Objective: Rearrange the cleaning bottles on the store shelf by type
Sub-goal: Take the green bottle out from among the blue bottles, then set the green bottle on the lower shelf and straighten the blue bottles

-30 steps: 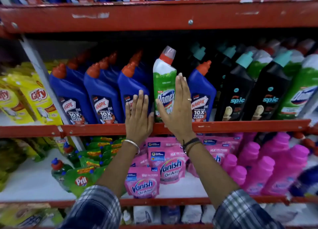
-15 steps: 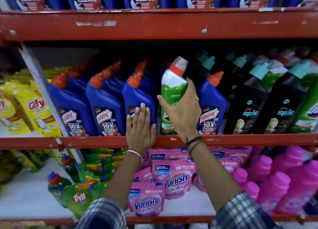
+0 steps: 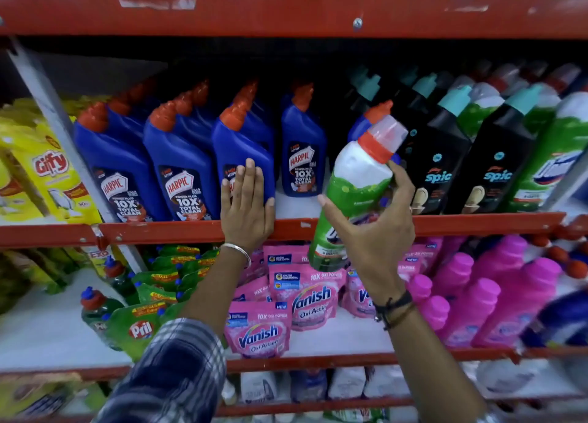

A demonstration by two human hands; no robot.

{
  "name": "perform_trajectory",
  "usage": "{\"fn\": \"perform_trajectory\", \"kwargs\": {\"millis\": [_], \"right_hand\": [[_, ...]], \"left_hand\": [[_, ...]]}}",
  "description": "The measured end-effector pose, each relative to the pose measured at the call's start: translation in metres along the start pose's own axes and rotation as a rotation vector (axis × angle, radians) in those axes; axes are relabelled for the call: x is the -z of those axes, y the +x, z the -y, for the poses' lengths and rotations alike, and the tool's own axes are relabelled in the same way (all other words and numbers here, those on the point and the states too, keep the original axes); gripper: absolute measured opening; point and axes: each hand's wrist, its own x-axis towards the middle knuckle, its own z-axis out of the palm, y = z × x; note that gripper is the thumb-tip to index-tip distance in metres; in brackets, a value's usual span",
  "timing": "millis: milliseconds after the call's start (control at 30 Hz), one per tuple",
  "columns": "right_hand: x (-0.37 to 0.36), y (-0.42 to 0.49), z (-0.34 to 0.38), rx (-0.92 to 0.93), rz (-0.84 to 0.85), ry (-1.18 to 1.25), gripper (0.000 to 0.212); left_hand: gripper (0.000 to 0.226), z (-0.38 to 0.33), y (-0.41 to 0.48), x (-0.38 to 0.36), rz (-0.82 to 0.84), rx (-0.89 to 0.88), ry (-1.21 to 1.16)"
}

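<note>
Item: green-and-white bottle [image 3: 351, 196], red collar, clear cap. Location: in my right hand [image 3: 369, 231], off the shelf and in front of its red front rail [image 3: 477, 223]. My fingers and thumb are wrapped round its lower body. Long axis tilted, cap toward 1 o'clock, base toward 7 o'clock.

Item: my left hand [image 3: 246, 206]. State: flat, fingers together, palm pressed on the label of the third blue bottle [image 3: 243, 149] in the front row, wrist over the rail. It carries nothing.

Item: matching green-and-white bottles [image 3: 553, 164]. Location: far right of the same shelf, at about 3 o'clock from the held bottle, beyond the black bottles [image 3: 445, 161].

Item: gap [image 3: 299, 206] in the blue row, white shelf floor showing, at 9 o'clock from the held bottle, between my two hands.

Assessment: the held bottle belongs with its own kind to the right. My right hand is the nearer by far; the carry runs toward 3 o'clock, past the black row. The bottle must be brought upright before it is set down.
</note>
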Motion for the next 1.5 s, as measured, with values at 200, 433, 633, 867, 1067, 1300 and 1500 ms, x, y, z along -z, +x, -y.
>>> {"fn": "perform_trajectory", "kwargs": {"millis": [200, 433, 633, 867, 1067, 1300, 1500], "right_hand": [[0.012, -0.058, -0.055, -0.196, 0.132, -0.115, 0.090], [0.004, -0.109, -0.120, -0.434, 0.329, -0.188, 0.084], [-0.007, -0.130, -0.150, -0.549, 0.414, -0.174, 0.082], [-0.010, -0.143, -0.163, -0.592, 0.444, -0.203, 0.083], [-0.006, -0.147, -0.165, -0.550, 0.449, -0.243, 0.085], [0.002, -0.139, -0.154, -0.449, 0.417, -0.305, 0.097], [-0.015, -0.048, -0.099, -0.195, 0.066, -0.037, 0.085]], "left_hand": [[0.063, -0.002, 0.001, 0.001, 0.001, 0.003, 0.027], [0.061, -0.002, 0.003, -0.001, -0.010, 0.010, 0.051], [0.054, -0.002, 0.004, -0.001, -0.035, 0.016, 0.065], [0.053, -0.002, 0.003, -0.003, -0.059, 0.020, 0.061], [0.053, -0.002, 0.003, -0.003, -0.043, 0.026, 0.069], [0.058, -0.001, 0.002, -0.003, -0.043, 0.015, 0.060], [0.062, 0.001, 0.000, -0.004, -0.053, -0.013, 0.017]]}}
